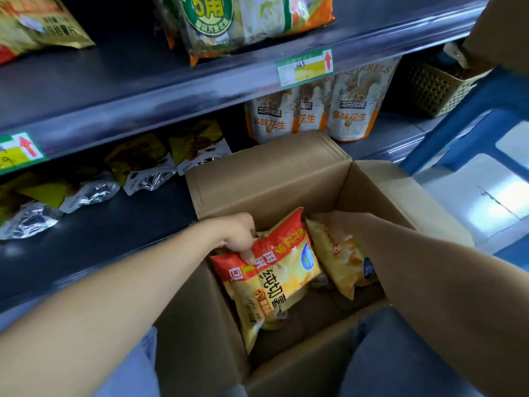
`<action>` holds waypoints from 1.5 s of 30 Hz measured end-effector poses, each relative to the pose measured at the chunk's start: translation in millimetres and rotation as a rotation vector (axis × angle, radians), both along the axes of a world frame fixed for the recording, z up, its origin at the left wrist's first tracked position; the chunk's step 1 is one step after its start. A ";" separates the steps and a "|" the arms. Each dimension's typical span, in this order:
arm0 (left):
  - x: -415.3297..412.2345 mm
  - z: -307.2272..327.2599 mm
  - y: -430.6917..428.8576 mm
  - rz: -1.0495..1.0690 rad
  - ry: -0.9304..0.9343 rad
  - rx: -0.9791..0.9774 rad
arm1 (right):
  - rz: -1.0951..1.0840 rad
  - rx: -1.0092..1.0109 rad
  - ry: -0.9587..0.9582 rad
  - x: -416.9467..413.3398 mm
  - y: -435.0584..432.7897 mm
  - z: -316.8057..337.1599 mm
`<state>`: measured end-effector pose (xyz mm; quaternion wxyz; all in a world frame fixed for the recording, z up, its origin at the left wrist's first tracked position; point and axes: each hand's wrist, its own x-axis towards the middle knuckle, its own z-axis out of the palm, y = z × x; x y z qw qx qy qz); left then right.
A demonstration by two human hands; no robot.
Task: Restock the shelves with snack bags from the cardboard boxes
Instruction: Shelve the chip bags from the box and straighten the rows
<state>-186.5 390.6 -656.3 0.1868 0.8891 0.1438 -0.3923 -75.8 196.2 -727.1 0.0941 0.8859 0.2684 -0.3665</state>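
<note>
Both hands are down in the open cardboard box (pixel 269 179) in front of the shelves.

The left hand (pixel 239 233) pinches the red top edge of a red-and-yellow snack bag (pixel 283 270), its fingers (pixel 248 255) curled tight over the edge; the bag stands tilted inside the box, at the middle. At 3 o'clock from it, the right hand (pixel 340 224) rests on the top of a second yellow bag (pixel 343 270), also in the box; whether those fingers grip it I cannot tell. On the lower shelf (pixel 100 239), at 10 o'clock from the box, lie foil packets (pixel 94 190). At 1 o'clock stand peanut bags (pixel 352 110), with a price tag (pixel 305 67) on the upper shelf edge above them. A woven basket (pixel 432 87) sits at 2 o'clock.
</note>
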 end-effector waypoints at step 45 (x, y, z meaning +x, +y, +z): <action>-23.8 129.6 -0.5 0.017 -0.589 0.279 | -0.164 0.565 -0.400 3.1 -4.6 170.8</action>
